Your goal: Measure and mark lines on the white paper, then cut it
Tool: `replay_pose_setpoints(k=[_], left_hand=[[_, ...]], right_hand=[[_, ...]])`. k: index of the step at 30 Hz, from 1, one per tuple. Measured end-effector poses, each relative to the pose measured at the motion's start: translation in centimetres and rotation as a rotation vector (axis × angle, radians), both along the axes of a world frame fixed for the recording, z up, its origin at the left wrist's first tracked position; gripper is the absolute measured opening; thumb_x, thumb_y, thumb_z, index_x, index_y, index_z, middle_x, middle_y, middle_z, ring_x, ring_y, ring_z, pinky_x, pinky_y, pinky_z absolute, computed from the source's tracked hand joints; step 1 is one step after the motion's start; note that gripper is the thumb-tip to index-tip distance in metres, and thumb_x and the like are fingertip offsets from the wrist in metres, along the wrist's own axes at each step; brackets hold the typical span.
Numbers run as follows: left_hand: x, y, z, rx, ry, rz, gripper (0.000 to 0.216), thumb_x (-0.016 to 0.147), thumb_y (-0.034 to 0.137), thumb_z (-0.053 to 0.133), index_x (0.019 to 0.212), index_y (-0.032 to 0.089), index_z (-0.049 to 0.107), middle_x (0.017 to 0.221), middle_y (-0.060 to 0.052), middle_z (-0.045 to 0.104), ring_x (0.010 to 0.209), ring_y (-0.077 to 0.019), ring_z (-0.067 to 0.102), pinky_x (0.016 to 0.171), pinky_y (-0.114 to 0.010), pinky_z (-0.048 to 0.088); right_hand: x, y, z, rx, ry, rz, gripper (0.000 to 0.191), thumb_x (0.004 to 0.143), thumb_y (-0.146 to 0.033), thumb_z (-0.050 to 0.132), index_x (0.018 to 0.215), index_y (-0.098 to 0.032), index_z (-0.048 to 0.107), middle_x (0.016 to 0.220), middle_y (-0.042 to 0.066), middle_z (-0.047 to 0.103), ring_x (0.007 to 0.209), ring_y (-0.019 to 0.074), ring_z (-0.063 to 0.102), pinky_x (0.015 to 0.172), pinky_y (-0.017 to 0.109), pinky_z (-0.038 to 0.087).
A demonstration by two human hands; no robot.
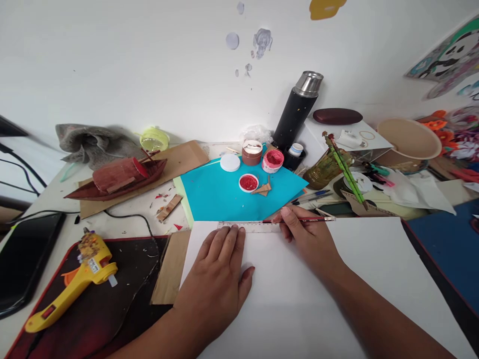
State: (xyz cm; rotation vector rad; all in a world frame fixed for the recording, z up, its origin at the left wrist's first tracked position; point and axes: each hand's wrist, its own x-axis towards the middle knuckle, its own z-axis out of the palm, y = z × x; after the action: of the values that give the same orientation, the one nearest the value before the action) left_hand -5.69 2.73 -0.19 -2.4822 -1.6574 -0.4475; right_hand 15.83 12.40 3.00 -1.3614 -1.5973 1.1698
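A large white sheet of paper [277, 289] lies in front of me. Along its far edge sits a clear ruler [258, 227]. My left hand [217, 274] rests palm down on the paper, its outstretched fingertips pressing on the ruler's left part. Pinched in my right hand [303, 234] is a dark red and black pencil [318, 219], nearly level, its point toward the left at the paper's far edge. The fingers of that hand touch the ruler's right end. Just beyond the paper is a blue sheet [213, 194].
On the blue sheet stand open red [273, 160] and brown paint jars [252, 153]. A model boat [119, 174] rests on cardboard at left, near a yellow glue gun [90, 264]. Behind are a leaning black thermos [297, 112] and a jar [322, 172] holding green sticks.
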Motion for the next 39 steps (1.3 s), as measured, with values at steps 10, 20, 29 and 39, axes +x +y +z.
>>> replay_pose_setpoints(k=[10,20,29,39], left_hand=[[0.08,0.04,0.22,0.011,-0.006,-0.008,0.057,0.108,0.037,0.047,0.154,0.004,0.052,0.145,-0.02,0.068,0.135,-0.0357,0.06,0.118,-0.052,0.046],[-0.27,0.22,0.26,0.032,0.016,-0.03,0.056,0.109,0.036,0.045,0.153,0.002,0.053,0.144,-0.02,0.068,0.135,-0.0368,0.058,0.118,-0.051,0.043],[-0.3,0.3,0.37,0.036,0.032,-0.042,0.056,0.109,0.034,0.046,0.152,0.0,0.053,0.143,-0.022,0.067,0.134,-0.0381,0.058,0.117,-0.052,0.043],[-0.24,0.3,0.41,0.034,0.038,-0.046,0.056,0.109,0.034,0.045,0.153,-0.001,0.053,0.144,-0.022,0.067,0.134,-0.038,0.059,0.116,-0.053,0.043]], right_hand=[[0.03,-0.01,-0.14,-0.02,0.021,0.008,0.059,0.104,-0.072,0.058,0.082,-0.021,0.076,0.061,0.0,0.058,0.059,0.0176,0.055,0.06,0.031,0.044],[0.03,0.08,-0.11,-0.034,0.092,0.012,0.056,0.103,-0.07,0.062,0.082,-0.02,0.075,0.061,-0.001,0.058,0.058,0.0166,0.053,0.06,0.031,0.045],[0.08,0.1,-0.3,-0.019,0.095,0.004,0.053,0.105,-0.066,0.061,0.081,-0.02,0.073,0.059,-0.003,0.055,0.057,0.0155,0.052,0.058,0.03,0.041],[-0.04,0.19,-0.42,-0.027,0.073,0.006,0.052,0.106,-0.065,0.06,0.082,-0.021,0.074,0.061,-0.002,0.057,0.058,0.0158,0.053,0.059,0.031,0.042]])
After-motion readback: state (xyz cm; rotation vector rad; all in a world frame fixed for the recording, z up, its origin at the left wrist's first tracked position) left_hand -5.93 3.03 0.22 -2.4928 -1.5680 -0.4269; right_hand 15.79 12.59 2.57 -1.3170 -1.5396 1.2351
